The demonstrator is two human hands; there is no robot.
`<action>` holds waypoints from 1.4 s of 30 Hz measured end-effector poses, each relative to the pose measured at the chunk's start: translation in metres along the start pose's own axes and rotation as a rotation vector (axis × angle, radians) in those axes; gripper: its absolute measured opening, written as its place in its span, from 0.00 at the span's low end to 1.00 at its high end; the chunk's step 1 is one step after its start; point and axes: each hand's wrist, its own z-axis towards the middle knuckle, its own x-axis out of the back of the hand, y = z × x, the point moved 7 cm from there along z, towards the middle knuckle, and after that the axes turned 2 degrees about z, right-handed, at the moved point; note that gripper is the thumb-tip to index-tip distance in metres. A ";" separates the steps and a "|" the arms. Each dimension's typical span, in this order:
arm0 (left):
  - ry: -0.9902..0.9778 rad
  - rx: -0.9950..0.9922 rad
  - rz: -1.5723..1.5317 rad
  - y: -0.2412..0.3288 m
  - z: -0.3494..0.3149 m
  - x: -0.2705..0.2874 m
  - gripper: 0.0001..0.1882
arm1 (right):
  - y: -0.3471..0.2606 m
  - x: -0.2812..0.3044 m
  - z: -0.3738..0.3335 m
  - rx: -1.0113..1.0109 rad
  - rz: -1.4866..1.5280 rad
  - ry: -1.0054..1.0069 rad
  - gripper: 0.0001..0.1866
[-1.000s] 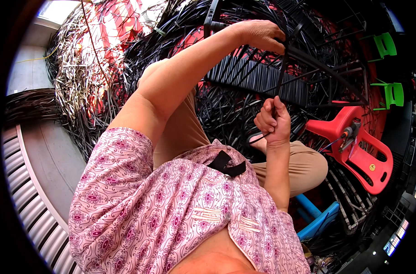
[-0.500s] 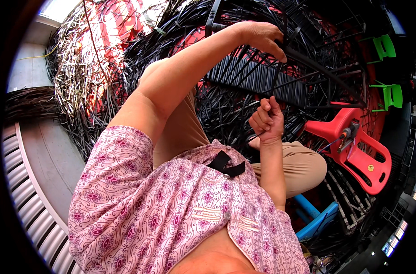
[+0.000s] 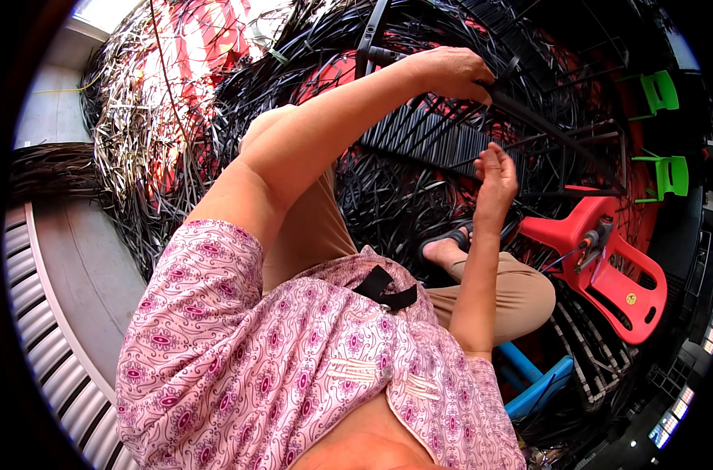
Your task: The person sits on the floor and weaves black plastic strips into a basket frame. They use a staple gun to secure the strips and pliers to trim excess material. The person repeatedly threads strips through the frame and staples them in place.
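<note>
My left hand (image 3: 450, 70) reaches far forward with its fingers closed on a bunch of black plastic strips (image 3: 528, 110) that curve away to the right. Below it lies a woven panel of black strips (image 3: 435, 141) on a wire frame. My right hand (image 3: 493, 176) is raised below the left one, fingers apart and pointing up, with nothing in it. It stands just beside the panel's lower edge. My foot in a dark sandal (image 3: 446, 247) rests under it.
A red plastic chair (image 3: 607, 266) with a small tool on it lies at the right. Two green chairs (image 3: 663, 133) stand behind it, a blue stool (image 3: 544, 384) below. Heaps of loose black and pale strips (image 3: 145, 125) fill the left; a ribbed metal shutter (image 3: 35, 329) runs along the lower left.
My right hand has opened from a fist around a thin dark strip and moved up and to the right. My left hand has kept its grip in the same place.
</note>
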 end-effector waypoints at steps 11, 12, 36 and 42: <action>-0.028 -0.029 0.018 0.004 0.002 0.002 0.19 | -0.104 -0.055 0.062 0.398 -0.073 -0.065 0.17; -0.038 -0.030 0.006 0.005 0.000 0.003 0.20 | -0.099 -0.055 0.064 0.391 0.020 -0.079 0.12; -0.029 -0.105 0.003 0.004 0.004 0.008 0.15 | 0.002 -0.052 0.060 0.184 0.144 -0.221 0.13; -0.014 -0.092 -0.033 0.007 0.001 0.011 0.15 | -0.008 -0.051 0.059 0.226 0.036 -0.208 0.12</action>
